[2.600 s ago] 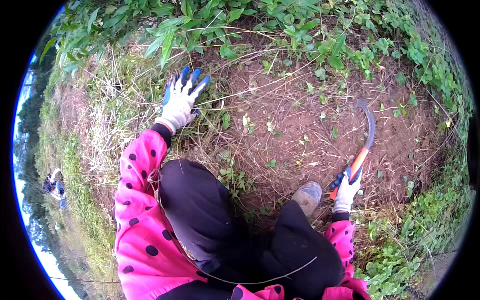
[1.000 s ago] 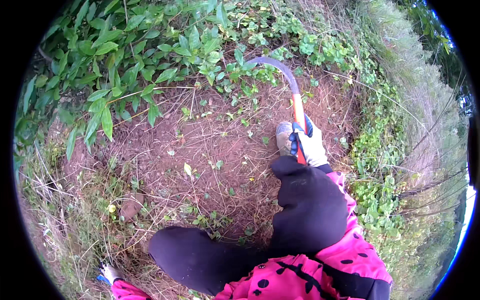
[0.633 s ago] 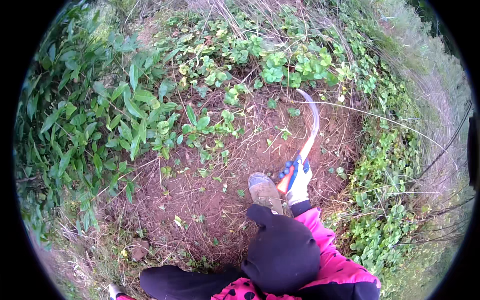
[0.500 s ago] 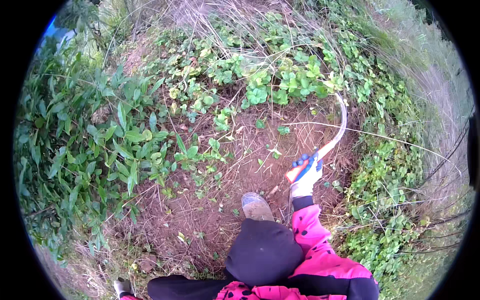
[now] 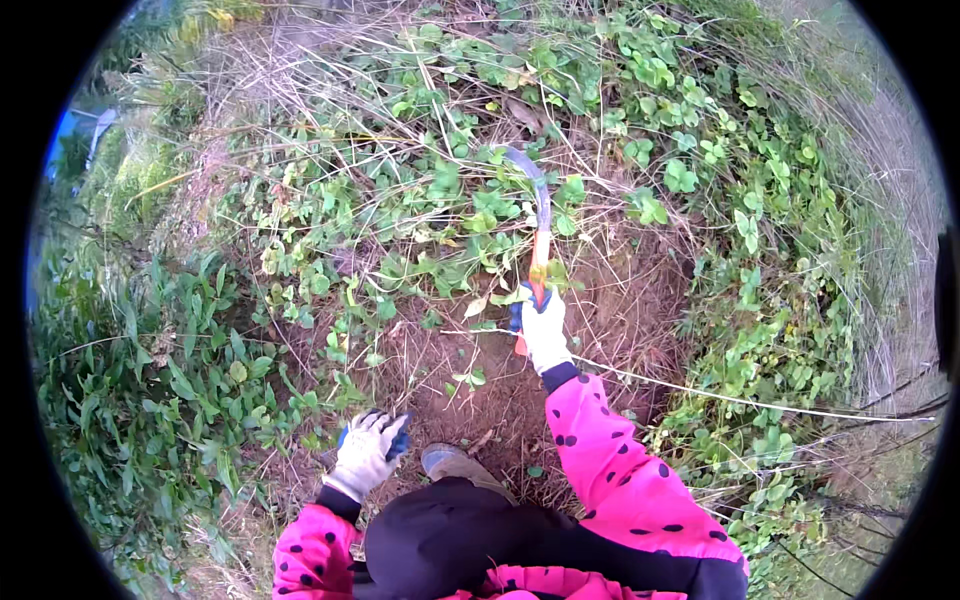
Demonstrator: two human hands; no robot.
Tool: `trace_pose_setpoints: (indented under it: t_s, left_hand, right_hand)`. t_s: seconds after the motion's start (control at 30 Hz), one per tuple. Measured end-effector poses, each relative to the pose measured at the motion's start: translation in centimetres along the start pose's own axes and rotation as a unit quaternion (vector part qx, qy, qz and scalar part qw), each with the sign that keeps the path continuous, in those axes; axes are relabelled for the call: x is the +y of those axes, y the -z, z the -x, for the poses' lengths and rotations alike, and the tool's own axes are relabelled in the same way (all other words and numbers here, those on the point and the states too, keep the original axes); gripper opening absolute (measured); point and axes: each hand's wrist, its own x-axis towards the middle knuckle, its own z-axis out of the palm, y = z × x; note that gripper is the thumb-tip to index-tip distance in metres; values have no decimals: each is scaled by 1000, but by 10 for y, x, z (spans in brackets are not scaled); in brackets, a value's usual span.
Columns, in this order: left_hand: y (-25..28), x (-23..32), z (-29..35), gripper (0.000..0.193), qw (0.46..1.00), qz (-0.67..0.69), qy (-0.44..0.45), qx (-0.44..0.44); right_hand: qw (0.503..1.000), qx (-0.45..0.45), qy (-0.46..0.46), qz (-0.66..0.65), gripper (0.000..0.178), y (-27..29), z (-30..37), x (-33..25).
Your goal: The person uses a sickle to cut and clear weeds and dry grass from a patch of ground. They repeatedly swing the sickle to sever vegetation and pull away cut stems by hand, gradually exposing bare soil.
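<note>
In a white and blue work glove, my right hand (image 5: 543, 326) is closed around the orange handle of a sickle (image 5: 543, 205). The curved blade points away from me, its tip bending left among green leafy vines (image 5: 490, 215) and dry stalks. My left hand (image 5: 368, 453), gloved alike, hangs low at the left beside my knee. Its fingers are loosely bent and apart, and nothing shows in them. Part of the blade's edge is lost among leaves.
A dense leafy shrub (image 5: 150, 390) grows at the left. Vines (image 5: 770, 290) cover the right side, crossed by a long thin stalk (image 5: 700, 393). Dry grass (image 5: 330, 100) lies across the far slope. My boot (image 5: 465, 467) stands on bare reddish soil (image 5: 620, 290).
My right hand has swung the sickle left, and its blade now lies among the vines. My left hand has come up into view beside my knee. The view has shifted.
</note>
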Motion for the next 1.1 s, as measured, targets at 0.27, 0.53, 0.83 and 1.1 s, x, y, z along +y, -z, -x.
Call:
trace_pose_setpoints:
  t_s: [0.27,0.53,0.83,1.1]
  left_hand:
    - [72,105,-180,57,969,-16,-227,97]
    - [49,148,-276,58,897,-117,-410,120]
    - [70,166,-467,63,955,-274,-110,-26]
    - [57,102,-420,20,942,-174,-250,143]
  right_hand:
    - [968,84,180,-154,41,33,0,-70]
    - [949,203,157,181,58,107,8,-9]
    - [949,143,42,277,61,135,56,-23]
    - [979,140,-100,-104,58,95,70,36]
